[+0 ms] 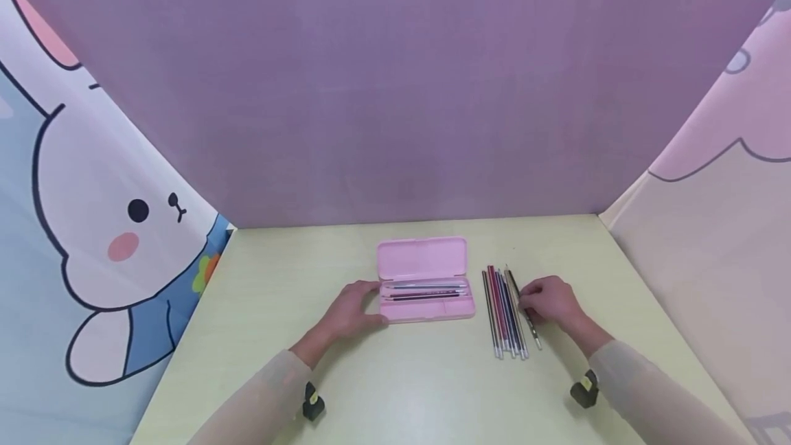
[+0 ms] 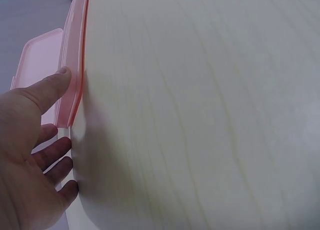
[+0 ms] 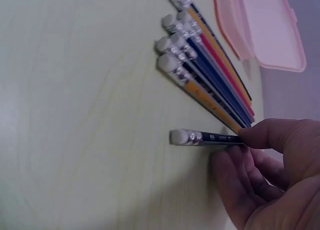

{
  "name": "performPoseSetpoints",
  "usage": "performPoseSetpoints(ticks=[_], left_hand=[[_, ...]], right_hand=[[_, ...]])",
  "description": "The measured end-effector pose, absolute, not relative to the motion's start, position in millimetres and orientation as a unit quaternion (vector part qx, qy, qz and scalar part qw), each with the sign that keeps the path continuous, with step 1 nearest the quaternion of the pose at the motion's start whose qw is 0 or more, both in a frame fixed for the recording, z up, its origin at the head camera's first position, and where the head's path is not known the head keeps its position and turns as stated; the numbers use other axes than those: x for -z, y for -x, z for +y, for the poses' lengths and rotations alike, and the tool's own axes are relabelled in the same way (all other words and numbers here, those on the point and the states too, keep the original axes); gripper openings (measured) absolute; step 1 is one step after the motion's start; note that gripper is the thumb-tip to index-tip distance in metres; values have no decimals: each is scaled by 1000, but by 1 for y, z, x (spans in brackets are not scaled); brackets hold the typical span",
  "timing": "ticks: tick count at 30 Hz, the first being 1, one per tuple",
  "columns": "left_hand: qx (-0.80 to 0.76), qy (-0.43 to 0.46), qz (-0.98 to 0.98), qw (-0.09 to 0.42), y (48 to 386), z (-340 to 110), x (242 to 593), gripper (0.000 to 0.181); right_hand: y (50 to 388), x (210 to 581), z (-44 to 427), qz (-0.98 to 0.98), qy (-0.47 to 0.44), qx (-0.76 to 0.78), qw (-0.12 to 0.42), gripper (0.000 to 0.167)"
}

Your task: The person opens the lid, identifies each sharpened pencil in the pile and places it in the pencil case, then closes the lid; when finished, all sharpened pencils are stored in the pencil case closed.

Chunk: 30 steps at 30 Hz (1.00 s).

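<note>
A pink pencil case [image 1: 426, 309] lies open on the table, its lid [image 1: 423, 257] tipped back and several pencils [image 1: 425, 292] lying lengthwise inside. My left hand [image 1: 347, 311] holds the case by its left end; in the left wrist view the thumb [image 2: 52, 87] presses the front wall. With my right hand [image 1: 550, 302] I pinch a dark pencil [image 3: 215, 138] between thumb and fingers, its white eraser end towards me. This pencil lies at a slant just right of a bundle of pencils [image 1: 502, 314], apart from them at the eraser end.
The pale wooden table [image 1: 408, 390] runs back to a purple wall [image 1: 408, 101]. A rabbit-print cloth [image 1: 111, 191] borders the left side and a pink and cream cloth [image 1: 717, 239] the right. Small black devices [image 1: 313, 404] sit at both wrists.
</note>
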<state>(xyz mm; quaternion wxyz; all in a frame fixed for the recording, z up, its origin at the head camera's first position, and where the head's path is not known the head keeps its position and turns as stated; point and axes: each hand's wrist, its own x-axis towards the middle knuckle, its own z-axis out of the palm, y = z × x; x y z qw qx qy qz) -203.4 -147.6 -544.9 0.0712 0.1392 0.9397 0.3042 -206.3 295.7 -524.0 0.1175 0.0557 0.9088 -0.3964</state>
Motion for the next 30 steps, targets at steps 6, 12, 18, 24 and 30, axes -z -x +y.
performPoseSetpoints(ticks=[6, 12, 18, 24, 30], left_hand=[[-305, -139, 940, 69, 203, -147, 546, 80], [-304, -143, 940, 65, 204, -147, 547, 81], [-309, -147, 937, 65, 203, -147, 544, 81], [-314, -145, 935, 71, 202, -148, 543, 81], [-320, -142, 933, 78, 202, -148, 545, 79]], right_hand=[[209, 520, 300, 909, -49, 401, 100, 31], [211, 510, 299, 889, -32, 449, 90, 33], [215, 496, 290, 878, 6, 472, 83, 33], [222, 481, 279, 882, 38, 463, 82, 34], [227, 468, 264, 889, 66, 446, 83, 31]])
